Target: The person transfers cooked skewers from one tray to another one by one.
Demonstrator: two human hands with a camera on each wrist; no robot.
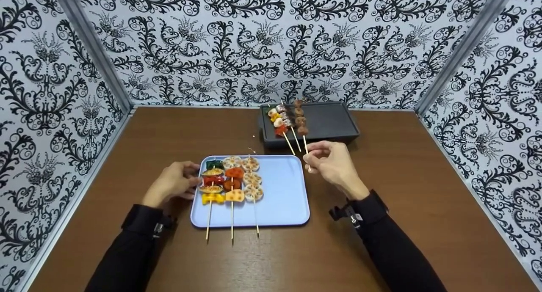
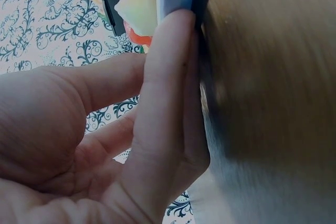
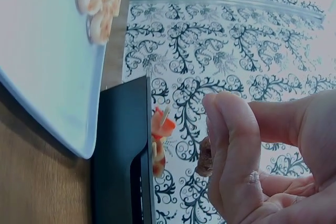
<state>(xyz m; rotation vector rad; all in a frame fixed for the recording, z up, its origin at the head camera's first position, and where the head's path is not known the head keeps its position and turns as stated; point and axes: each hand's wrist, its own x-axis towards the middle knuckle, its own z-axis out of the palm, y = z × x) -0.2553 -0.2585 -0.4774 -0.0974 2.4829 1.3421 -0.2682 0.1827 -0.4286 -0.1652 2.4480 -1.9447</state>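
My right hand [image 1: 334,163] pinches the bare stick end of a skewer of brown meatballs [image 1: 300,120], which extends over the dark grill plate [image 1: 332,120]. In the right wrist view, one meatball [image 3: 205,158] shows beside the fingers, above the grill's level; the rest is hidden. My left hand [image 1: 173,182] holds the left edge of the light blue tray [image 1: 283,190], thumb and curled fingers at the rim. Lying on the tray are a mixed vegetable skewer [image 1: 211,180], a carrot-and-lotus skewer [image 1: 233,184] and a lotus-root skewer [image 1: 253,180].
On the grill's left side lie a colourful skewer [image 1: 277,120] and a skewer with dark and white pieces [image 1: 286,114], sticks overhanging the near edge. Small white crumbs [image 1: 252,150] dot the brown table [image 1: 389,232]. Patterned walls [image 1: 262,42] enclose the back and sides.
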